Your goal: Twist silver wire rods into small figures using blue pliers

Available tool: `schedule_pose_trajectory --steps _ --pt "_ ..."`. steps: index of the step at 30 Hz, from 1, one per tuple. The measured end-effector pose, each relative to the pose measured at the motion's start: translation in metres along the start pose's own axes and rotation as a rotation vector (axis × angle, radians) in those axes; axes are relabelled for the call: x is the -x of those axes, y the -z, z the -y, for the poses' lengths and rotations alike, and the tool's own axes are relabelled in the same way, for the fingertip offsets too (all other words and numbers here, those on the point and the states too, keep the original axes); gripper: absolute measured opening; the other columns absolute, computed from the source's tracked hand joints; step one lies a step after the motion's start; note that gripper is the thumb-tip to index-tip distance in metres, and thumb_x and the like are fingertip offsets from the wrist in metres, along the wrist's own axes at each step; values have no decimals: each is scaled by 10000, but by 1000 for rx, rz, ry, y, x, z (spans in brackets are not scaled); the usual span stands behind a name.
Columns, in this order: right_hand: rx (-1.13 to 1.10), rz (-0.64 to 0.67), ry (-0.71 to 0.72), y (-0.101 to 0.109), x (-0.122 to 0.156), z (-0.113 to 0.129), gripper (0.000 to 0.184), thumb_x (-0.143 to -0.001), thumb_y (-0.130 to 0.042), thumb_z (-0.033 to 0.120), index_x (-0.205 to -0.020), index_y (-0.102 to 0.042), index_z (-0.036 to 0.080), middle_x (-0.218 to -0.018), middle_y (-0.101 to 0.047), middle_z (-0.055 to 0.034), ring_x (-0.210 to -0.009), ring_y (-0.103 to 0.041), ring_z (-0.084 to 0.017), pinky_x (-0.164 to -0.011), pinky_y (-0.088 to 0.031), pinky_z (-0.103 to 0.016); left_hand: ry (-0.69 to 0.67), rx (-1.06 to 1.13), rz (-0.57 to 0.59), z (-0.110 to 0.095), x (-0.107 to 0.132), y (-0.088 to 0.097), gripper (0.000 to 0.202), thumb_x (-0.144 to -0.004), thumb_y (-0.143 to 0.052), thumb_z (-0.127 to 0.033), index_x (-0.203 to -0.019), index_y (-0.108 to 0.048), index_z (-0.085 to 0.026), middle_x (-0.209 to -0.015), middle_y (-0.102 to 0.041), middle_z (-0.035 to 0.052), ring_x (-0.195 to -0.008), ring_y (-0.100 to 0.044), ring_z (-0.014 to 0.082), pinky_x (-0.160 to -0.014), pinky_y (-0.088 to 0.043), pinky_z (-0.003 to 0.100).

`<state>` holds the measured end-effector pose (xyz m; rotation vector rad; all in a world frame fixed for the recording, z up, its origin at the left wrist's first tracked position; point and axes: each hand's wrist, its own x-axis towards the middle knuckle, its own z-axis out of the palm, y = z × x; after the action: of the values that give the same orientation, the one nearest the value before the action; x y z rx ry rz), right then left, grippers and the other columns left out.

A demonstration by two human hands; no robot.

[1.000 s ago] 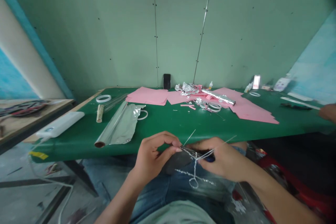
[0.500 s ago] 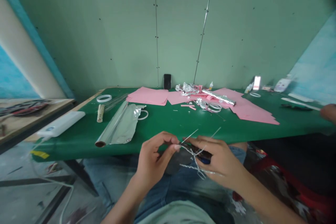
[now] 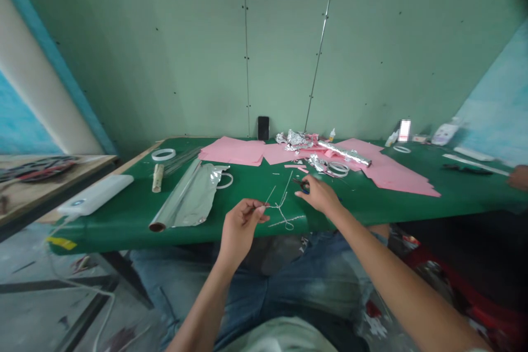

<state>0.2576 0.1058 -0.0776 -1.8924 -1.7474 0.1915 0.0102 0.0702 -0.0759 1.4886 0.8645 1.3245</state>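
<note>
Silver wire (image 3: 282,214), left hand (image 3: 241,229) only

Silver foil-wrapped wire (image 3: 289,222) on a green tabletop (image 3: 247,184)

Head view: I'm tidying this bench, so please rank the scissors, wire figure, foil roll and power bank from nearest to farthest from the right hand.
From the right hand, nearest first:
1. Scissors: at its fingertips, on the table.
2. Wire figure: just to its left.
3. Foil roll: farther left on the table.
4. Power bank: at the table's far left end.
</note>
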Motion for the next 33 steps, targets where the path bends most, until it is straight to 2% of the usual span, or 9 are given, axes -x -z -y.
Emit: schedule_pose_trajectory --steps 4,7,11,13,15,18,23,29,33 --pt "-56 2 22 -9 -38 -3 332 -945 -592 351 -1228 -583 178 -1261 -596 -89 -1070 -617 -224 -901 -534 -450 4 4 -21 5 -8 -1 267 -796 -705 -401 -813 -626 -147 -809 -745 67 -677 -729 195 -682 -594 313" --pt "-179 -20 61 0 -42 10 331 -944 -593 349 -1229 -585 182 -1275 -593 -96 -1082 -615 -228 -912 -528 -455 -4 6 -72 0 -15 0 275 -777 -722 -400 -813 -630 -143 -800 -749 70 -650 -719 185 -659 -591 306" --pt "-432 3 214 19 -10 41 253 -979 -497 301 -1150 -668 229 -1185 -692 -58 -1071 -651 -190 -924 -527 -369 -48 8 -127 -15 -27 -1 262 -775 -718 -390 -813 -641 -142 -762 -727 51 -626 -696 164 -644 -573 285" --pt "-545 14 287 23 14 60 238 -920 -577 360 -1086 -712 255 -1077 -743 -26 -1024 -683 -205 -887 -542 -351 -81 0 -113 -24 -31 -5 232 -771 -729 -366 -812 -653 -150 -730 -703 24 -629 -686 154 -644 -556 264" --pt "-640 -45 296 22 36 77 267 -894 -592 426 -1014 -733 233 -924 -765 -30 -894 -714 -220 -794 -560 -342 -117 -19 -74 -34 -33 -9 199 -769 -738 -338 -789 -656 -158 -701 -678 4 -620 -672 145 -631 -533 244" --pt "-734 -152 274 18 55 93 268 -897 -573 420 -874 -741 213 -742 -740 -26 -713 -702 -204 -683 -546 -309 -155 -66 -1 -44 -29 -10 184 -799 -717 -336 -821 -671 -160 -721 -673 8 -622 -658 145 -612 -511 239" --pt "-820 -171 281 13 70 95 216 -862 -637 361 -735 -727 212 -649 -709 -9 -604 -656 -170 -609 -510 -270 -117 -169 125 -43 -17 -3 248 -842 -682 -369 -967 -725 -159 -729 -696 37 -682 -664 183 -626 -505 266" --pt "-921 -136 293 5 75 95 365 -915 -561 396 -653 -688 175 -494 -643 -3 -433 -587 -140 -465 -483 -248 -213 -34 174 -38 -10 -5 135 -879 -655 -303 -885 -712 -180 -823 -669 40 -749 -642 170 -696 -516 275" --pt "-881 -209 351 2 78 100 380 -932 -544 361 -636 -688 172 -488 -649 -4 -417 -585 -136 -437 -468 -242 -313 22 212 -38 -8 -5 133 -869 -672 -291 -821 -715 -174 -986 -645 81 -872 -629 189 -769 -517 289"
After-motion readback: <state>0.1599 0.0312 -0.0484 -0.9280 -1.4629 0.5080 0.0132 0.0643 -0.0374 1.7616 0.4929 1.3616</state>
